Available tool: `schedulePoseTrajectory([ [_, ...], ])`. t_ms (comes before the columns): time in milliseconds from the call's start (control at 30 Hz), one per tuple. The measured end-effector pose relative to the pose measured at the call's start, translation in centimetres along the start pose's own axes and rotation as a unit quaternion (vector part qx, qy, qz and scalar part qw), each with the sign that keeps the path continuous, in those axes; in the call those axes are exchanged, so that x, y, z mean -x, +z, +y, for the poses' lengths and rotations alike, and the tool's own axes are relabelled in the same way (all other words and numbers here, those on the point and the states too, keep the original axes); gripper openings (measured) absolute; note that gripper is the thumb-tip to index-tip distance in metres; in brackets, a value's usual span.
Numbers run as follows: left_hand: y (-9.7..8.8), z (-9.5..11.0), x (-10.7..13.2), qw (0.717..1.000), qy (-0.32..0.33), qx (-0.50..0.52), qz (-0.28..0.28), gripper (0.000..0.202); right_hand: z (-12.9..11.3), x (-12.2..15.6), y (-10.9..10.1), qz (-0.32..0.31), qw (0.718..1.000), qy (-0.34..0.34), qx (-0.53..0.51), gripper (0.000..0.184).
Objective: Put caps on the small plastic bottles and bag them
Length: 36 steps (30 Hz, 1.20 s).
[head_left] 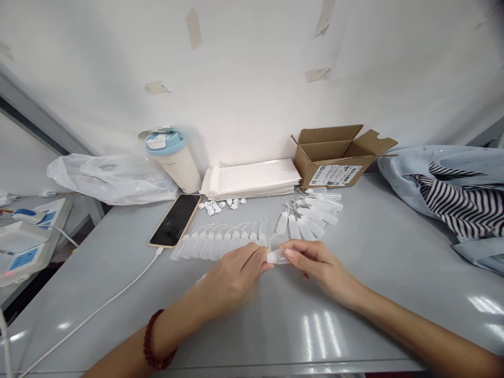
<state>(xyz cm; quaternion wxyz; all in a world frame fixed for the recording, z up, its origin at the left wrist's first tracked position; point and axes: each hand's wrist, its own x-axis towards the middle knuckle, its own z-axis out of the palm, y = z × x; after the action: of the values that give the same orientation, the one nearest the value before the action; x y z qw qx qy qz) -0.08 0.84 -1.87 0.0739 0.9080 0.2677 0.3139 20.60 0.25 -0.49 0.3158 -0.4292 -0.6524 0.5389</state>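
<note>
On grey table (374,273) | left hand (232,278), right hand (323,270) gripping plastic bottle (277,256) | more bottles (216,244), cardboard box (334,163) behind

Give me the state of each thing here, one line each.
Small plastic bottle, held sideways between both hands
Left hand, closed on it
Right hand, pinching it
Row of plastic bottles, lying side by side
Cardboard box, flaps open
Smartphone, face up, screen dark
Tumbler, upright, lid on
</note>
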Motion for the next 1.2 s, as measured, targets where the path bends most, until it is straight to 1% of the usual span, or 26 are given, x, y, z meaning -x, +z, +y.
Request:
schedulePoseTrajectory([
  [33, 0.0, -0.1, 0.0, 1.0, -0.003, 0.001, 0.002, 0.011, 0.0, -0.1, 0.0, 0.003, 1.0, 0.009, -0.014, 0.033],
  [100, -0.1, 0.0, -0.3, 0.998, -0.046, 0.044, 0.007, 0.011, 0.2, -0.2, 0.0, 0.024, 1.0, -0.015, 0.004, 0.029],
  [167, -0.5, 0.3, -0.6, 0.987, -0.115, 0.111, 0.004, 0.012, 0.5, -0.1, 0.1, 0.054, 0.993, -0.081, 0.068, 0.022],
  [200, -0.8, 0.5, -0.8, 0.978, -0.153, 0.141, -0.007, 0.013, 0.6, 0.0, 0.2, 0.072, 0.984, -0.123, 0.104, 0.019],
  [300, -1.5, 1.0, -1.4, 0.937, -0.264, 0.218, -0.063, 0.027, 0.9, 0.2, 0.4, 0.121, 0.945, -0.244, 0.182, 0.02],
  [333, -1.7, 1.2, -1.6, 0.919, -0.297, 0.248, -0.077, 0.031, 1.0, 0.2, 0.4, 0.132, 0.932, -0.275, 0.193, 0.022],
  [400, -2.0, 1.4, -1.9, 0.882, -0.343, 0.31, -0.09, 0.035, 1.0, 0.2, 0.4, 0.145, 0.913, -0.318, 0.212, 0.026],
  [467, -2.1, 1.5, -2.1, 0.856, -0.364, 0.355, -0.094, 0.036, 1.0, 0.2, 0.4, 0.152, 0.897, -0.345, 0.233, 0.029],
  [533, -2.2, 1.6, -2.1, 0.843, -0.367, 0.378, -0.105, 0.038, 1.0, 0.2, 0.4, 0.16, 0.881, -0.367, 0.253, 0.031],
  [633, -2.2, 1.5, -2.0, 0.847, -0.353, 0.38, -0.12, 0.04, 0.9, 0.1, 0.5, 0.169, 0.861, -0.397, 0.27, 0.036],
  [700, -2.1, 1.4, -1.8, 0.85, -0.344, 0.38, -0.124, 0.042, 0.9, 0.1, 0.6, 0.171, 0.853, -0.411, 0.272, 0.04],
  [767, -2.0, 1.3, -1.7, 0.839, -0.347, 0.399, -0.125, 0.042, 0.9, 0.2, 0.6, 0.172, 0.85, -0.419, 0.27, 0.042],
  [833, -2.0, 1.3, -1.7, 0.831, -0.348, 0.417, -0.12, 0.042, 0.8, 0.2, 0.7, 0.172, 0.853, -0.417, 0.264, 0.042],
  [867, -2.1, 1.4, -1.7, 0.836, -0.341, 0.414, -0.117, 0.043, 0.7, 0.3, 0.7, 0.172, 0.856, -0.412, 0.261, 0.041],
  [900, -2.2, 1.4, -1.7, 0.847, -0.33, 0.401, -0.114, 0.044, 0.7, 0.3, 0.7, 0.172, 0.859, -0.408, 0.257, 0.04],
  [1000, -2.5, 1.7, -1.8, 0.886, -0.287, 0.343, -0.12, 0.045, 0.7, 0.3, 0.7, 0.174, 0.864, -0.399, 0.254, 0.038],
  [1100, -2.5, 1.8, -1.7, 0.919, -0.25, 0.277, -0.127, 0.045, 0.9, 0.4, 0.6, 0.164, 0.864, -0.4, 0.259, 0.035],
  [1133, -2.5, 1.7, -1.5, 0.933, -0.233, 0.243, -0.124, 0.043, 1.0, 0.5, 0.6, 0.155, 0.87, -0.392, 0.255, 0.033],
  [1200, -2.2, 1.5, -1.2, 0.962, -0.19, 0.159, -0.118, 0.038, 1.0, 0.5, 0.6, 0.133, 0.896, -0.353, 0.234, 0.027],
])
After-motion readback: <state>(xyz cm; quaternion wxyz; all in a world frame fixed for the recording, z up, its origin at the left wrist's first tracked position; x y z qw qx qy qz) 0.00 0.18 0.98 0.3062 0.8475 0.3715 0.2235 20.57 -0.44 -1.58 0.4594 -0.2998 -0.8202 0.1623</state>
